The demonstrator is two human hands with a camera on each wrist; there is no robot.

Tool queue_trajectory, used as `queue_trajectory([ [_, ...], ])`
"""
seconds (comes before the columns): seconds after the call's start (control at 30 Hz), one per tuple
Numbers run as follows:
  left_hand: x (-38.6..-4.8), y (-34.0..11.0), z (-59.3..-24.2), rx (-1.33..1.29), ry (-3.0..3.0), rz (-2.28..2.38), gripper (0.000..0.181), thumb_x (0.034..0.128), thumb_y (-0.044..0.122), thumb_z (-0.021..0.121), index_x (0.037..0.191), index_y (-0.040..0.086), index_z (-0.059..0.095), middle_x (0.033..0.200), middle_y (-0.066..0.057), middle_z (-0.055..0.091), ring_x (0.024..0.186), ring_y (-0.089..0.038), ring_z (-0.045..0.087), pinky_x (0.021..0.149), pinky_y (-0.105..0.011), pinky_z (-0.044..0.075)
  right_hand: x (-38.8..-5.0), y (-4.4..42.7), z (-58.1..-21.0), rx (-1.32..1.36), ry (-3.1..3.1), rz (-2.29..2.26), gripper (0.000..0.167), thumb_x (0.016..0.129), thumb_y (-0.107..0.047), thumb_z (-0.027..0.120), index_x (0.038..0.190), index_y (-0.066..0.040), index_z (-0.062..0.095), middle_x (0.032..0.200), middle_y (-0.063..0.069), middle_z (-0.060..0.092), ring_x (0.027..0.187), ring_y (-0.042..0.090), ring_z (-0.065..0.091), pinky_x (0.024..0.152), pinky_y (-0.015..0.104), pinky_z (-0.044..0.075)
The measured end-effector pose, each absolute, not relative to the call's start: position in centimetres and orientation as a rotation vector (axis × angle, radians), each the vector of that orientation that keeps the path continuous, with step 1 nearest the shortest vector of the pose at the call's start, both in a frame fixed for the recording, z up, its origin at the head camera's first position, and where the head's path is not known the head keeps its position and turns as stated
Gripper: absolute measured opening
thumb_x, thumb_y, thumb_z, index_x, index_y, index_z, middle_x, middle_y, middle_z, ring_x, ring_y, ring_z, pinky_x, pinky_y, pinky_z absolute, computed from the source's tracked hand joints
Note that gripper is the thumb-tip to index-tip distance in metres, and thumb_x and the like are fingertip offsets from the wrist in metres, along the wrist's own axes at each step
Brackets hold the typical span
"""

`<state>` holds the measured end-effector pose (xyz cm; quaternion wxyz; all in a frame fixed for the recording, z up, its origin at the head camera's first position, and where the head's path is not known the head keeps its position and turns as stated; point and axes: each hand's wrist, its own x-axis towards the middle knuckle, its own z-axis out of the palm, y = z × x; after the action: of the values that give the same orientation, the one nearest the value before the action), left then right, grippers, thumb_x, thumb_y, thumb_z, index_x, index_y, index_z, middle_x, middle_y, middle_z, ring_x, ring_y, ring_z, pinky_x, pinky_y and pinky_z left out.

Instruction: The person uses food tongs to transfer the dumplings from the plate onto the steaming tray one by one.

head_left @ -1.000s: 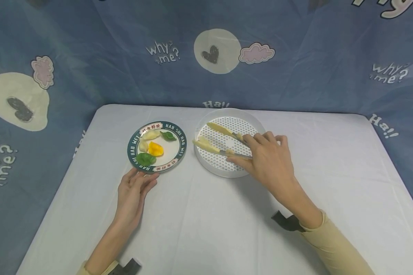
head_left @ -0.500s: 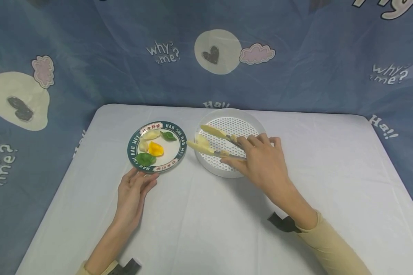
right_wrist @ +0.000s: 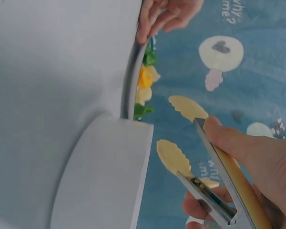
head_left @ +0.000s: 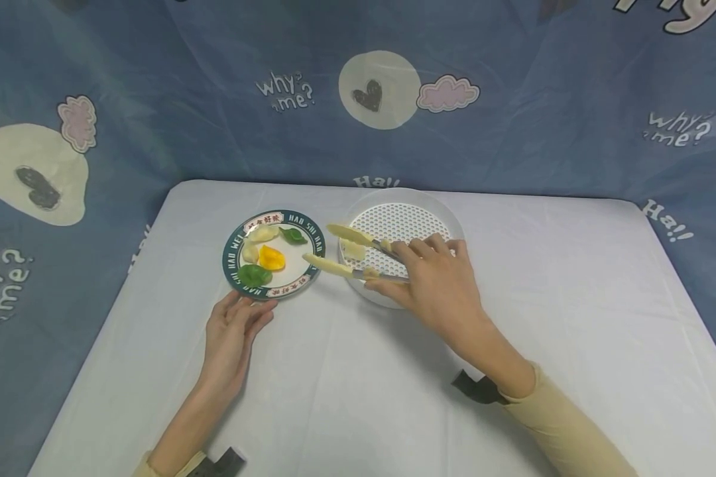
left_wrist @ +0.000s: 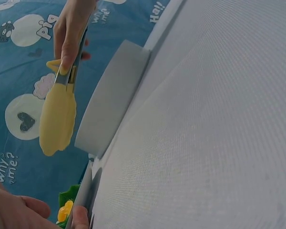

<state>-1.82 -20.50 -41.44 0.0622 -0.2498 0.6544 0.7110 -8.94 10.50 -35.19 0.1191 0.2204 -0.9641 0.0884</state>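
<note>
White-clothed tabletop [head_left: 346, 397]. Nearest, the left hand [head_left: 235, 338] holds a plate [head_left: 232, 255] by its rim; the right hand [head_left: 438, 281] grasps parted, empty tongs [head_left: 334, 267]. Work looks partway: five food pieces [head_left: 271, 258] plated, one pale piece [head_left: 353, 250] in the perforated tray [head_left: 402, 222].

High head view, downward; low wrist views, tongs [left_wrist: 59, 102] in both
</note>
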Motion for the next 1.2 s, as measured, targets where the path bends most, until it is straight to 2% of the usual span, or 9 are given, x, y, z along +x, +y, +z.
queue_trajectory([
  [0.23,-1.8,-20.4,-41.5,-0.757,1.989,2.154,0.080,0.1115,0.012,0.047,0.173,0.011,-0.005,0.178,-0.015,0.025,0.121,0.002,0.066,0.112,-0.013,0.058,-8.7,9.1,-35.2,0.674,-2.852,0.254,0.071,0.091,-0.080,0.064,0.132,-0.022,0.075,0.111,0.001,0.080,0.109,0.030,0.066,0.098,0.054,0.055],
  [0.5,-1.7,-20.4,-41.4,-0.760,1.982,2.147,0.079,0.1124,0.013,0.044,0.173,0.012,-0.007,0.179,-0.014,0.023,0.123,0.000,0.066,0.113,-0.013,0.058,-8.7,7.6,-35.1,0.748,-2.844,0.189,0.071,0.092,-0.081,0.061,0.130,-0.023,0.074,0.112,0.000,0.080,0.106,0.027,0.066,0.092,0.049,0.056],
  [0.8,-1.7,-20.5,-41.3,-0.766,1.971,2.159,0.078,0.1123,0.011,0.043,0.173,0.012,-0.006,0.178,-0.014,0.022,0.121,0.001,0.066,0.113,-0.013,0.058,-9.4,6.2,-35.7,0.763,-2.784,0.139,0.067,0.094,-0.080,0.059,0.126,-0.022,0.074,0.107,0.000,0.080,0.103,0.026,0.065,0.095,0.049,0.055],
  [1.03,-1.7,-20.4,-41.2,-0.769,1.970,2.147,0.078,0.1125,0.012,0.042,0.173,0.012,-0.008,0.179,-0.015,0.019,0.122,0.001,0.065,0.115,-0.013,0.058,-10.0,5.0,-36.2,0.763,-2.761,0.147,0.063,0.094,-0.078,0.060,0.114,-0.020,0.074,0.095,-0.002,0.076,0.101,0.025,0.064,0.099,0.051,0.053],
  [1.2,-1.7,-20.5,-41.2,-0.775,1.961,2.149,0.078,0.1127,0.011,0.041,0.173,0.012,-0.009,0.180,-0.015,0.016,0.122,0.001,0.065,0.115,-0.013,0.057,-10.3,4.2,-36.5,0.762,-2.792,0.154,0.064,0.095,-0.078,0.060,0.115,-0.019,0.074,0.098,-0.001,0.077,0.100,0.025,0.063,0.100,0.052,0.053],
])
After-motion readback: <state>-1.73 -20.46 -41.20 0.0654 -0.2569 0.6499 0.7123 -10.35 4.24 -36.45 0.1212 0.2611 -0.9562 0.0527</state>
